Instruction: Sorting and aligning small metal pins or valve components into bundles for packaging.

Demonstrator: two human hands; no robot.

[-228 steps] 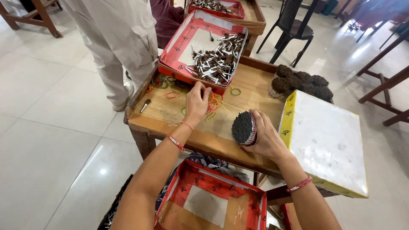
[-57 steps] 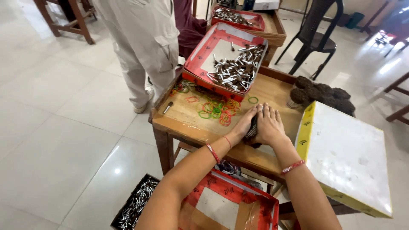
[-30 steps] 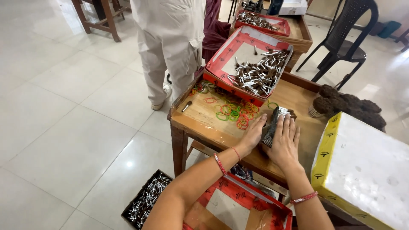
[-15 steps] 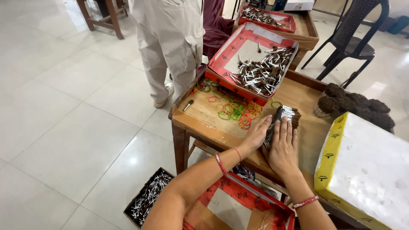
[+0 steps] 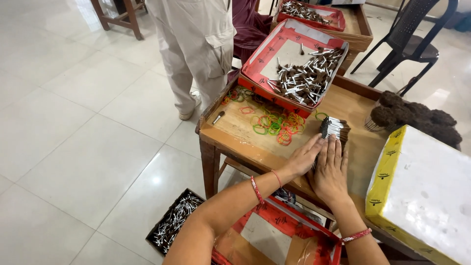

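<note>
A bundle of thin sticks with white ends (image 5: 334, 128) lies flat on the wooden table (image 5: 245, 135). My left hand (image 5: 305, 157) presses against the bundle's left side, fingers together. Flat on top of the bundle's near end lies my right hand (image 5: 330, 172), fingers stretched forward. Both hands squeeze the bundle between them. Just left of the bundle is a heap of coloured rubber bands (image 5: 274, 122).
A red tray of loose sticks (image 5: 299, 68) leans at the table's back. Tied dark bundles (image 5: 417, 115) lie at the right, beside a yellow-edged white box (image 5: 422, 191). A person in beige trousers (image 5: 196, 44) stands at the table's left. Another red tray (image 5: 274, 235) and a box of sticks (image 5: 174, 223) sit below.
The bundle, held upright in my right hand earlier, has been laid flat on the table. Both hands now press on it. My view has shifted left.
</note>
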